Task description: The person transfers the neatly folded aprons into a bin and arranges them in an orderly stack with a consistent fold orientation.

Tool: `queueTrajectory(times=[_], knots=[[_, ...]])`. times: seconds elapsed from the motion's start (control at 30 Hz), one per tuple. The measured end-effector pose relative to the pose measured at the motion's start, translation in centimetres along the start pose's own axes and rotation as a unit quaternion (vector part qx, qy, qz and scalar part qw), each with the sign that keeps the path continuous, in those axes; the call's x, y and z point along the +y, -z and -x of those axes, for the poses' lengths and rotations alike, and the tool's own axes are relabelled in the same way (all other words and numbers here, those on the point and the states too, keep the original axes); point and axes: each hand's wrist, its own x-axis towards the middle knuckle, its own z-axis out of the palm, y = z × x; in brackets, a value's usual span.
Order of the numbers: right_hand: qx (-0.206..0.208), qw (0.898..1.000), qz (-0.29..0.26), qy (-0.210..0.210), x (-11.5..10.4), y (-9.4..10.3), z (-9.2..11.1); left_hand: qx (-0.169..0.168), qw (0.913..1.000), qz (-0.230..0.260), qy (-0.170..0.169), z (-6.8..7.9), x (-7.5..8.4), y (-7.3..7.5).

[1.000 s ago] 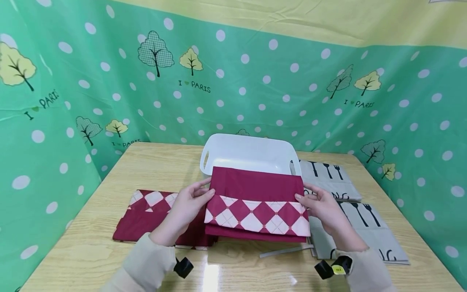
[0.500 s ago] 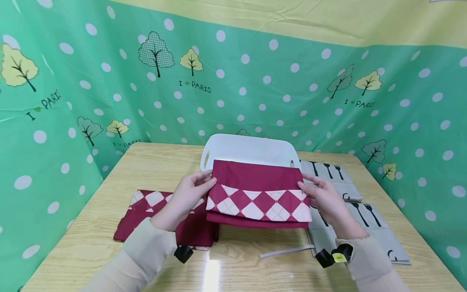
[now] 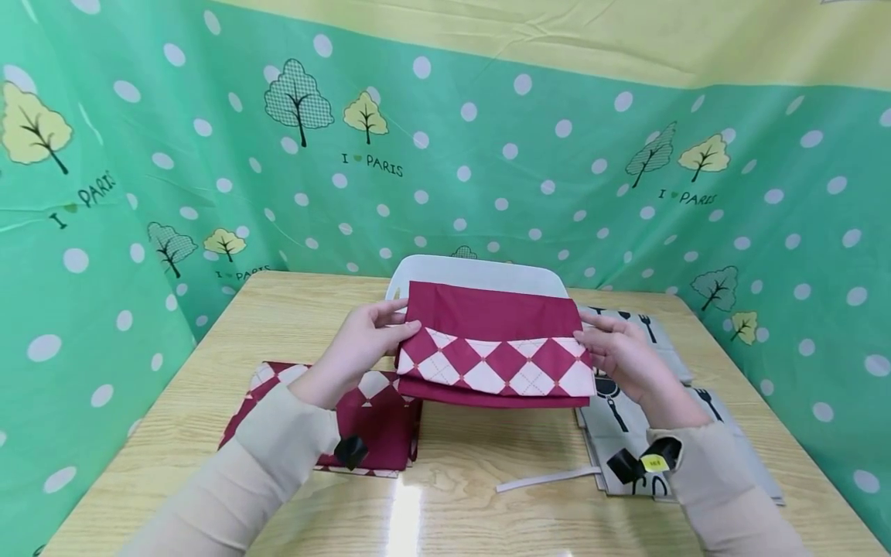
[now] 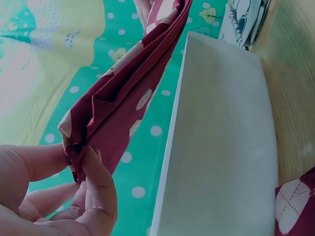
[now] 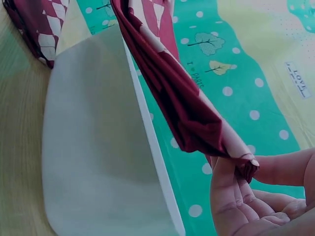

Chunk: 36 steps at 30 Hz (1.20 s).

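A folded maroon cloth (image 3: 490,313) with a pink-and-maroon argyle band hangs in the air between my two hands. My left hand (image 3: 362,340) pinches its left edge between thumb and fingers. At the opposite edge my right hand (image 3: 623,356) pinches it the same way. Both wrist views show the layered folds of the cloth (image 4: 123,103) drawn across between the hands. Behind and below it stands a white plastic basket (image 3: 480,272), partly covered by the cloth in the head view. Seen from the wrists, the cloth is above the basket's rim and apart from it.
On the left of the wooden table (image 3: 473,456) lies another folded maroon argyle cloth (image 3: 376,433), partly behind my left forearm. To the right are two folded grey cloths, a far one (image 3: 664,352) and a near one (image 3: 612,445), with cutlery prints. A grey strap (image 3: 546,479) sticks out leftward.
Both hands have raised the folded maroon cloth and carried it forward, so it now covers more of the white basket. The grip at both edges looks the same.
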Motion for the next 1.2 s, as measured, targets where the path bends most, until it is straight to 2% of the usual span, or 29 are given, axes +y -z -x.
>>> queueTrajectory(times=[0.13, 0.27, 0.77, 1.0, 1.2], knots=[[0.002, 1.000, -0.015, 0.012, -0.8, 0.4, -0.4, 0.009, 0.9999, 0.012, -0.004, -0.5, 0.8, 0.1], [0.005, 1.000, -0.025, 0.006, -1.5, 0.6, -0.8, 0.026, 0.9996, 0.001, -0.007, -1.3, 1.3, 0.2], [0.032, 0.998, 0.052, -0.012, -3.3, -0.4, -2.4, 0.049, 0.9985, -0.016, -0.017, -3.3, 1.5, 1.2], [0.040, 0.998, 0.046, -0.018, -3.7, -0.7, -3.1, 0.052, 0.9981, -0.030, -0.012, -4.3, 1.8, 1.5], [0.052, 0.996, 0.066, -0.022, -3.9, -0.7, -4.2, 0.062, 0.9970, -0.046, -0.006, -5.3, 2.1, 1.7]])
